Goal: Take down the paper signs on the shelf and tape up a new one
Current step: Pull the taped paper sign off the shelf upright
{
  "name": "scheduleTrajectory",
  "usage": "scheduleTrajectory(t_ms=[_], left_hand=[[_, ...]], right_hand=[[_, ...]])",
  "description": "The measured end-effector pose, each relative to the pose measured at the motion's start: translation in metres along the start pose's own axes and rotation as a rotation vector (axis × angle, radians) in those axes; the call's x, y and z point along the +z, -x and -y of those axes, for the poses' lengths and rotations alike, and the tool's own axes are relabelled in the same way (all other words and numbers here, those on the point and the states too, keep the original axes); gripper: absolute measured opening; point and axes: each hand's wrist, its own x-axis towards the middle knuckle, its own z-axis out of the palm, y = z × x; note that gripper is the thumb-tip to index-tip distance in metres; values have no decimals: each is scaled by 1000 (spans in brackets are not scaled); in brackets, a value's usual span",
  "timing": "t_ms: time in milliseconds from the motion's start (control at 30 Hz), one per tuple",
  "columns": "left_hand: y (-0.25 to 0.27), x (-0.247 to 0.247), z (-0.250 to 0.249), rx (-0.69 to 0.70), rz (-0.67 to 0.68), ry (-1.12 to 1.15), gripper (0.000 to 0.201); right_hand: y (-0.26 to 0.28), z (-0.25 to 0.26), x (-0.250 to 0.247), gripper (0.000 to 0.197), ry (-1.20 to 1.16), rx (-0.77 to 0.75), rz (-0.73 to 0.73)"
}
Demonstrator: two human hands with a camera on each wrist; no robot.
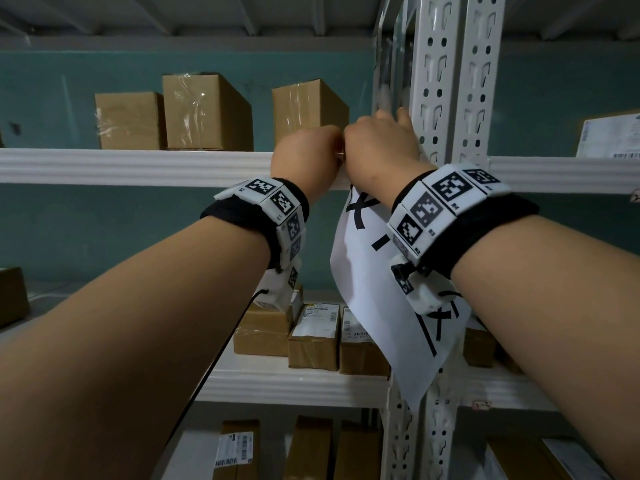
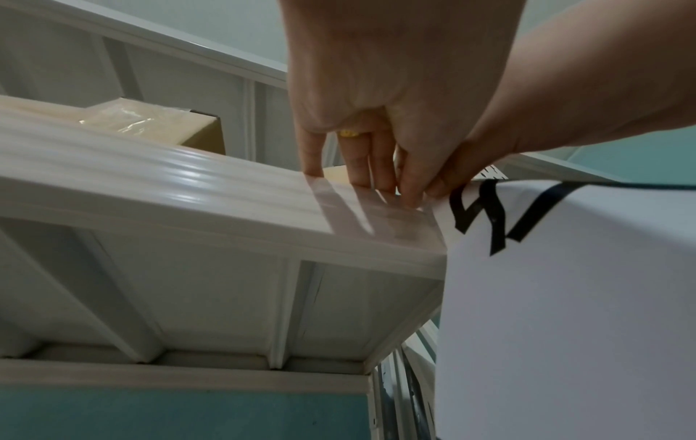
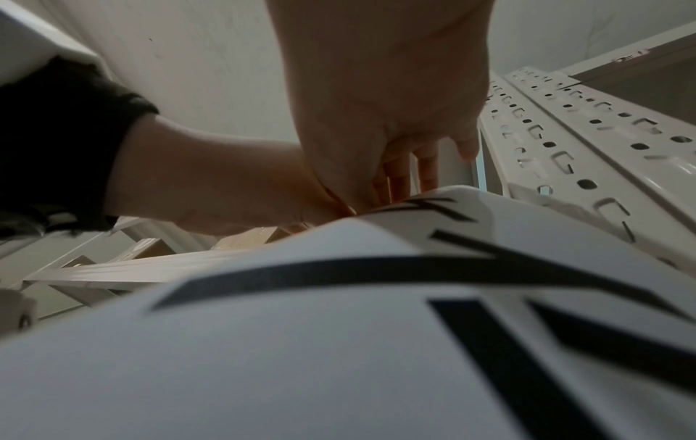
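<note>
Up at the shelf's front edge (image 1: 138,166), both hands meet: left hand (image 1: 304,150) presses straight fingers (image 2: 380,172) on clear tape (image 2: 376,214) at the paper sign (image 1: 374,289) top corner; right hand (image 1: 381,147) reaches fingers up against the perforated upright (image 1: 433,81), its grip hidden. Sign hangs tilted below. Cardboard boxes (image 1: 207,112) sit behind.

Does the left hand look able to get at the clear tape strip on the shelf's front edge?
Probably yes: the left hand already has its fingertips on the clear tape strip across the white shelf beam, beside the white paper sign; nothing lies between.
</note>
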Motion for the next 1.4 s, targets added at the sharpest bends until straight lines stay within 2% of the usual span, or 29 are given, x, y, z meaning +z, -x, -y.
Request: scheduleTrajectory(t_ms=[267, 633, 1167, 1400], left_hand=[[-2, 3, 3, -27, 8, 31, 27], [0, 7, 8, 23, -14, -7, 26], [-1, -7, 11, 128, 99, -48, 27], [2, -11, 10, 95, 146, -61, 25]], right_hand=[[1, -1, -2, 33, -2, -5, 6], [4, -1, -1, 31, -1, -13, -9], [5, -1, 4, 29, -27, -43, -13], [7, -2, 4, 24, -34, -47, -13]])
